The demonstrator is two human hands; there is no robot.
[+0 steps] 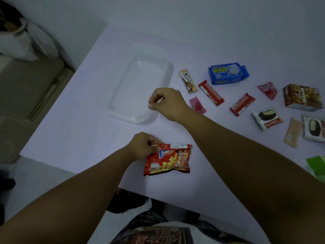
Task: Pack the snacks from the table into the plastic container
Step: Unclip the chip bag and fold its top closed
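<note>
Your left hand [142, 147] has its fingers [154, 148] curled round the top left corner of the red potato snack bag [168, 160], thumb pinching the seal; the bag lies flat on the surface [88, 138] near its front edge, just below the clear plastic container [121, 104]. Your right hand [168, 103] hovers at the container's near right corner with its fingers [152, 106] curled in; you seem to hold nothing there, though something thin and pale may sit between thumb and forefinger, too small to tell.

Judging by the container, which looks bare inside, you are at the 1st pack. The next move calls for lifting the bag by that corner, carrying it up and left over the rim, and laying it flat on the floor of the container to leave room for the rest.

Readable writing is sparse. The bag says "POTATO" in white on a red band. The blue biscuit pack [228, 73] carries yellow script I cannot read. The slim tan packet [188, 81] looks Oreo-branded, 2 red wafer bars [211, 93] lie beside it, and the brown box [301, 97] at right has lettering too blurred to read.
</note>
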